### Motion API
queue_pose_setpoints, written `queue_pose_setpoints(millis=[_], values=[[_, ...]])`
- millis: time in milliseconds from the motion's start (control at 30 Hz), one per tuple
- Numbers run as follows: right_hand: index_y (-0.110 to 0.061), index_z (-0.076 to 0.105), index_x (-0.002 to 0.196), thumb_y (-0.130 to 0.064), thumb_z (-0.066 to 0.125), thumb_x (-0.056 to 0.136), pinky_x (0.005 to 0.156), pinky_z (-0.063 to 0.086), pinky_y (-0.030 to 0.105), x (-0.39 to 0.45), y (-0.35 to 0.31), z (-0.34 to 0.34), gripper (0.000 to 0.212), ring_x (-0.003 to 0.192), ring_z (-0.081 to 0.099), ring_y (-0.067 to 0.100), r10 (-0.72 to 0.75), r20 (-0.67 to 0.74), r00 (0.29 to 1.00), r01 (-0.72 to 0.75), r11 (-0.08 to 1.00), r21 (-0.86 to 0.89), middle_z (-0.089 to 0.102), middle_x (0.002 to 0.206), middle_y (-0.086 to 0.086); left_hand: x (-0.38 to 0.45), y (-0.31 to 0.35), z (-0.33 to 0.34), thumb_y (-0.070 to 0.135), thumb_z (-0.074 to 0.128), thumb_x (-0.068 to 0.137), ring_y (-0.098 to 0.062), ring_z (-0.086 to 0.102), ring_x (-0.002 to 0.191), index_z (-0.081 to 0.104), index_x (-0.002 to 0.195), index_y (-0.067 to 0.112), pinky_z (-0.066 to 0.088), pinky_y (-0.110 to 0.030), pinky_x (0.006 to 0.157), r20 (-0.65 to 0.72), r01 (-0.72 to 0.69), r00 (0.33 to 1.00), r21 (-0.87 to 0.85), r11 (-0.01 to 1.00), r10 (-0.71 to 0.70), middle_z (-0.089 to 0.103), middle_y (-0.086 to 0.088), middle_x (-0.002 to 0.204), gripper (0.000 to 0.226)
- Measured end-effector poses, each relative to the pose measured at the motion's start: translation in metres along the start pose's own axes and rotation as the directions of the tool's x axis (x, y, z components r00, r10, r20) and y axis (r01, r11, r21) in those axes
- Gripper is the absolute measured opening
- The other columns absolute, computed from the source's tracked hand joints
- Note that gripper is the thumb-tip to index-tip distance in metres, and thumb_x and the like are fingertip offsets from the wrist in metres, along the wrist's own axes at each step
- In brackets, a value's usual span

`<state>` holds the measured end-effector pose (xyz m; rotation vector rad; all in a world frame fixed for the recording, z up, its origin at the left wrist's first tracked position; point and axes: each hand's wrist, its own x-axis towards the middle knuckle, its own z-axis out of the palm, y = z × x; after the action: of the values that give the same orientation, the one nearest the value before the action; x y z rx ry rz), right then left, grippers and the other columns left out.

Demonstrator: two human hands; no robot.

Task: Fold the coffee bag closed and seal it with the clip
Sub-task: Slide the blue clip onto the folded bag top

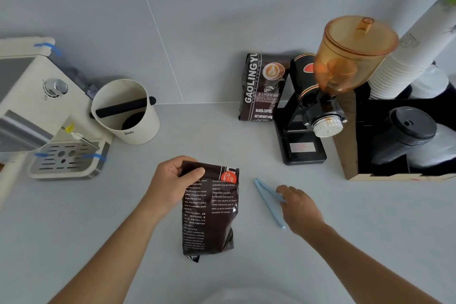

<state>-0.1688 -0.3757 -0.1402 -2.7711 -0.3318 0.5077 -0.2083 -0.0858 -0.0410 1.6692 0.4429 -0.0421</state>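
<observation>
A dark brown coffee bag [209, 215] with white print lies on the grey counter in front of me. Its top edge is folded over, and my left hand [172, 180] pinches that fold at the upper left corner, thumb on top. To the right of the bag a long light-blue clip [269, 201] lies on the counter, its two arms spread in a narrow V. My right hand [299, 208] rests on the clip's right side, fingertips touching it near the middle. The clip is still flat on the counter and apart from the bag.
A second coffee bag [261, 86] stands against the wall beside a black grinder with an amber hopper [320, 96]. A white knock box [125, 111] and an espresso machine [37, 111] stand at the left. A box with cups and lids [404, 131] is at the right.
</observation>
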Motion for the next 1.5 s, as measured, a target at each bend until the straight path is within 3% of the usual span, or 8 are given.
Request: queue_pose_setpoints(millis=[200, 533, 767, 833, 1000, 1233, 1333, 1500], values=[[-0.019, 0.059, 0.118, -0.011, 0.049, 0.095, 0.070, 0.046, 0.024, -0.003, -0.009, -0.021, 0.026, 0.084, 0.059, 0.020, 0.030, -0.042, 0.999, -0.020, 0.976, 0.218, 0.063, 0.099, 0.003, -0.004, 0.002, 0.001, -0.002, 0.069, 0.082, -0.016, 0.069, 0.067, 0.072, 0.077, 0.015, 0.056, -0.027, 0.062, 0.007, -0.002, 1.000, -0.020, 1.000, 0.003, 0.073, -0.002, 0.069, 0.017], [-0.037, 0.053, 0.107, -0.013, 0.056, 0.094, 0.052, 0.044, 0.009, -0.015, -0.067, -0.101, 0.028, 0.076, 0.062, 0.009, -0.182, -0.132, 0.974, 0.224, 0.847, 0.482, 0.059, 0.091, -0.009, -0.013, 0.002, -0.003, -0.003, 0.068, 0.082, -0.014, 0.069, 0.065, 0.071, 0.080, 0.008, 0.055, -0.023, 0.058, 0.026, -0.020, 0.999, -0.077, 0.997, 0.022, 0.072, -0.001, 0.068, 0.011], [-0.055, 0.042, 0.102, -0.008, 0.049, 0.096, 0.060, 0.050, 0.011, -0.022, -0.098, -0.122, 0.047, 0.085, 0.061, -0.007, -0.367, -0.092, 0.926, 0.368, 0.819, 0.441, 0.061, 0.097, -0.017, -0.024, 0.004, -0.005, -0.004, 0.069, 0.081, -0.013, 0.069, 0.064, 0.072, 0.078, 0.010, 0.054, -0.022, 0.058, 0.028, -0.034, 0.999, -0.114, 0.993, 0.037, 0.073, -0.001, 0.067, 0.015], [-0.056, 0.045, 0.102, -0.009, 0.051, 0.095, 0.065, 0.054, 0.017, -0.021, -0.103, -0.125, 0.048, 0.083, 0.062, 0.003, -0.410, -0.103, 0.906, 0.416, 0.817, 0.400, 0.062, 0.094, -0.015, -0.026, 0.004, -0.005, -0.003, 0.070, 0.081, -0.013, 0.069, 0.065, 0.072, 0.077, 0.012, 0.055, -0.023, 0.059, 0.038, -0.030, 0.999, -0.110, 0.993, 0.035, 0.073, -0.002, 0.068, 0.016], [-0.043, 0.057, 0.105, -0.018, 0.063, 0.089, 0.070, 0.053, 0.026, -0.016, -0.118, -0.125, 0.030, 0.078, 0.062, 0.015, -0.448, -0.081, 0.890, 0.446, 0.822, 0.355, 0.064, 0.088, -0.012, -0.032, 0.003, -0.006, -0.001, 0.070, 0.082, -0.015, 0.071, 0.070, 0.074, 0.082, 0.012, 0.054, -0.023, 0.062, 0.053, -0.022, 0.998, -0.118, 0.993, 0.029, 0.075, -0.003, 0.073, 0.013], [-0.027, 0.069, 0.111, -0.025, 0.062, 0.090, 0.074, 0.050, 0.022, -0.009, -0.134, -0.125, 0.022, 0.082, 0.060, 0.004, -0.497, -0.063, 0.866, 0.493, 0.825, 0.276, 0.069, 0.095, -0.013, -0.041, -0.001, -0.011, 0.003, 0.061, 0.090, -0.034, 0.071, 0.093, 0.073, 0.101, 0.008, 0.057, -0.043, 0.086, 0.083, -0.020, 0.996, -0.111, 0.994, 0.029, 0.075, -0.017, 0.097, 0.017], [-0.027, 0.069, 0.114, -0.023, 0.055, 0.094, 0.079, 0.052, 0.037, -0.010, -0.144, -0.125, 0.025, 0.086, 0.063, 0.015, -0.534, -0.042, 0.845, 0.525, 0.810, 0.262, 0.073, 0.101, -0.004, -0.044, -0.002, -0.010, 0.005, 0.061, 0.090, -0.031, 0.072, 0.093, 0.073, 0.101, 0.009, 0.057, -0.042, 0.086, 0.073, -0.019, 0.997, -0.111, 0.994, 0.028, 0.076, -0.014, 0.096, 0.016], [-0.029, 0.064, 0.124, -0.028, 0.046, 0.099, 0.087, 0.050, 0.027, -0.005, -0.156, -0.121, 0.031, 0.099, 0.064, 0.011, -0.533, 0.022, 0.846, 0.516, 0.828, 0.221, 0.069, 0.118, -0.011, -0.049, 0.000, -0.007, 0.002, 0.064, 0.088, -0.021, 0.073, 0.086, 0.075, 0.099, 0.011, 0.058, -0.032, 0.077, 0.050, -0.030, 0.998, -0.192, 0.981, 0.040, 0.077, -0.011, 0.092, 0.018]])
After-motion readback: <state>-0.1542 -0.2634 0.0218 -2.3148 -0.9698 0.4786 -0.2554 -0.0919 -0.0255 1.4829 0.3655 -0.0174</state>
